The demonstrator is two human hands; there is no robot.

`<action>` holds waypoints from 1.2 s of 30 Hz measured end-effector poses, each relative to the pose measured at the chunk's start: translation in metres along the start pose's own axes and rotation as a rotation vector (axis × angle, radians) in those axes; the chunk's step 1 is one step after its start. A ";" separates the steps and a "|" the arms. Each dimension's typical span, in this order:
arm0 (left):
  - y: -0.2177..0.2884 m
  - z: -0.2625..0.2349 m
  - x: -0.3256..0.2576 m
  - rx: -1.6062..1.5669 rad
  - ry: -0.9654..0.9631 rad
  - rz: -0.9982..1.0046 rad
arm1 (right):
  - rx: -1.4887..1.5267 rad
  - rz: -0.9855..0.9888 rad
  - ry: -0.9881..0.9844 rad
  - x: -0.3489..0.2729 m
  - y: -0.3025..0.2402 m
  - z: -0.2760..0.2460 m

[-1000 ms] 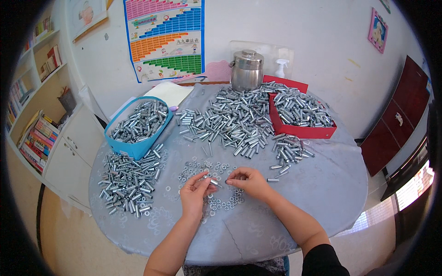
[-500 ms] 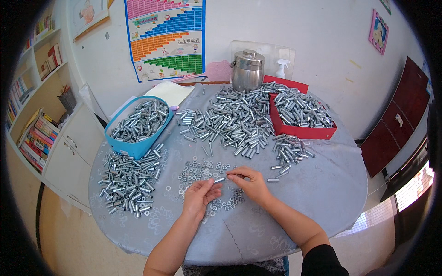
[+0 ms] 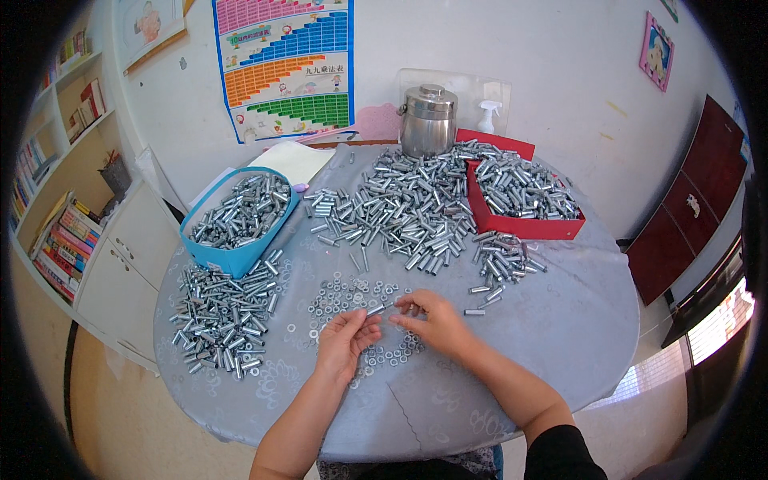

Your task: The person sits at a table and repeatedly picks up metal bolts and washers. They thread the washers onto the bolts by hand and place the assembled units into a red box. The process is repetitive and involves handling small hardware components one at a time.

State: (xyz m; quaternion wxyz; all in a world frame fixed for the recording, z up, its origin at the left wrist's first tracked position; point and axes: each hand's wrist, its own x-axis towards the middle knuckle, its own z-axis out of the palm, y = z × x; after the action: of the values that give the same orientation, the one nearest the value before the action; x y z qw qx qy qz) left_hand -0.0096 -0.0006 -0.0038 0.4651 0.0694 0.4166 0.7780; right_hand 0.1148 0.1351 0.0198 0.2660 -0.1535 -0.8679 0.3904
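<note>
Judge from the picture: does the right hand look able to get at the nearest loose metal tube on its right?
Likely yes: the loose tube lies beside the right hand on the tablecloth, nothing standing between. But the hand points left, toward the held tube, so it would probably have to turn.

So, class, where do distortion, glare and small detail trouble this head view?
Head view: the bookshelf bends near the black rim; the striped light patch at right glares, the steel pot shines; the metal cylinder in the left hand is too small for fine detail.
</note>
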 end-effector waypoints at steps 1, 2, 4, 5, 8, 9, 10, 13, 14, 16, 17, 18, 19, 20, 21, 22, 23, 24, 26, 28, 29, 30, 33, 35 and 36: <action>0.001 0.001 0.000 0.016 0.018 0.013 | -0.096 0.044 -0.063 0.001 0.003 -0.005; 0.001 0.001 0.000 0.033 0.036 0.026 | -0.193 0.087 -0.126 0.001 0.006 -0.008; 0.002 0.002 -0.001 0.035 0.029 0.025 | -0.305 -0.008 -0.158 -0.001 0.017 -0.009; 0.002 0.004 0.000 0.036 0.024 0.024 | -0.362 -0.055 -0.172 -0.003 0.021 -0.009; 0.001 0.007 -0.002 0.048 0.038 0.027 | -0.228 0.052 -0.231 -0.004 0.024 -0.003; 0.001 0.006 -0.002 0.049 0.031 0.029 | -0.234 0.050 -0.226 -0.004 0.023 -0.002; 0.002 0.004 -0.001 0.050 0.024 0.031 | -0.238 0.048 -0.221 -0.004 0.022 -0.001; 0.002 0.003 -0.001 0.049 0.025 0.025 | -0.233 0.065 -0.207 -0.004 0.019 -0.001; 0.002 0.003 -0.002 0.049 0.031 0.023 | -0.226 0.074 -0.204 -0.004 0.017 -0.001; 0.002 0.002 -0.002 0.048 0.033 0.019 | 0.008 0.289 -0.142 0.000 0.015 -0.003; 0.002 0.002 -0.001 0.046 0.032 0.016 | 0.124 0.397 -0.108 0.002 0.014 -0.004; 0.001 0.002 0.000 0.058 0.029 0.016 | 0.298 0.392 -0.083 0.002 0.016 -0.005; 0.001 0.002 0.000 0.068 0.028 0.017 | 0.472 0.385 -0.059 0.003 0.020 -0.005; 0.000 0.002 0.001 0.079 0.026 0.018 | 0.645 0.376 -0.034 0.004 0.022 -0.006; 0.000 0.002 0.000 0.085 0.012 0.011 | 0.665 0.369 -0.055 0.004 0.021 -0.006; 0.000 0.002 -0.001 0.092 0.001 0.005 | 0.687 0.362 -0.077 0.005 0.021 -0.005; 0.000 0.002 -0.001 0.099 -0.010 -0.001 | 0.708 0.356 -0.100 0.005 0.021 -0.005; 0.001 0.002 -0.003 0.097 -0.009 -0.006 | 0.711 0.364 -0.109 0.005 0.020 -0.004; 0.001 0.004 -0.004 0.093 -0.010 -0.018 | 0.714 0.382 -0.121 0.004 0.019 -0.002; 0.000 0.003 -0.003 0.088 -0.028 -0.036 | 0.714 0.384 -0.115 0.003 0.017 -0.004; 0.001 0.003 -0.002 0.087 -0.036 -0.044 | 0.716 0.384 -0.114 0.003 0.015 -0.004; 0.001 0.003 -0.002 0.076 -0.037 -0.056 | 0.714 0.396 -0.112 0.003 0.015 -0.005; 0.001 0.002 -0.002 0.053 -0.055 -0.089 | 0.709 0.423 -0.104 0.004 0.014 -0.004; 0.002 0.003 -0.003 0.045 -0.083 -0.110 | 0.705 0.432 -0.099 0.004 0.016 -0.003; 0.002 0.002 -0.002 0.043 -0.091 -0.121 | 0.700 0.429 -0.099 0.004 0.015 -0.003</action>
State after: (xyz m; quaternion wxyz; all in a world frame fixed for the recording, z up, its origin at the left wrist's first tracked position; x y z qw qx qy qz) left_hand -0.0086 -0.0015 -0.0007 0.5283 0.0895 0.4151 0.7353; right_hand 0.1143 0.1485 0.0115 0.1726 -0.2123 -0.6428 0.7155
